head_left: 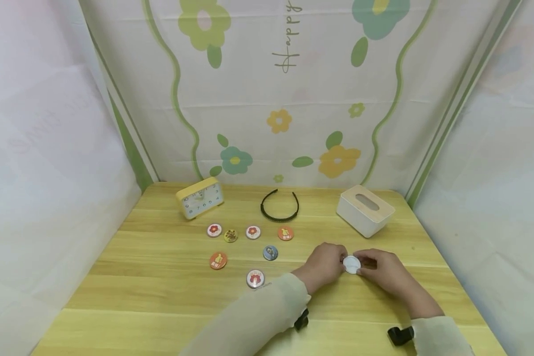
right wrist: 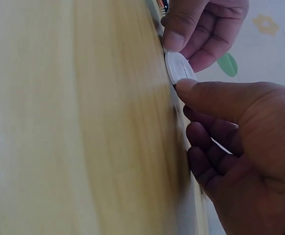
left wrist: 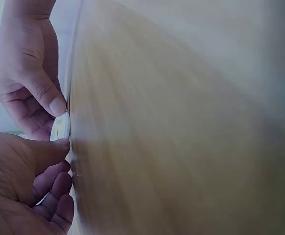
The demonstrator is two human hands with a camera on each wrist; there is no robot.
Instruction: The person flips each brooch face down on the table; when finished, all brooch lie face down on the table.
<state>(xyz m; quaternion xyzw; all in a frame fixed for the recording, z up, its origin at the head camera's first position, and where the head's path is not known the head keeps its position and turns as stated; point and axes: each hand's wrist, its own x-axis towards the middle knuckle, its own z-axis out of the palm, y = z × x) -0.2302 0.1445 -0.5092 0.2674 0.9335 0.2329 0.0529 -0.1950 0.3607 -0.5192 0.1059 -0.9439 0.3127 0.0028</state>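
In the head view, one round badge (head_left: 352, 265) sits between the fingertips of two hands. It is a plain white disc with a paler rim and a faint line on its face, which is turned up toward the head. Being round, it has no long axis here. The left hand (head_left: 324, 263) pinches its left edge; the right hand (head_left: 384, 271) grips its right edge between thumb and bent forefinger. Left of the left fingers lie seven more badges: three white with red motifs (head_left: 255, 279), two orange with a thumbs-up (head_left: 286, 233), one yellow (head_left: 231, 236) and one blue (head_left: 270, 253). Beyond the fingers stand one tissue box (head_left: 366, 211) and, farther left, one yellow alarm clock (head_left: 200, 199); one black headband (head_left: 279, 218) lies between these two, its open end away from the hands.

In the left wrist view, the badge shows nearly edge-on as a narrow oval, its long axis running from one thumb to the other, low beside the wooden tabletop (left wrist: 147, 132).

In the right wrist view, the white face shows more, a thin dark line crossing it roughly lengthwise. A thumb presses each end of the oval; the right hand's other fingers curl below its thumb.
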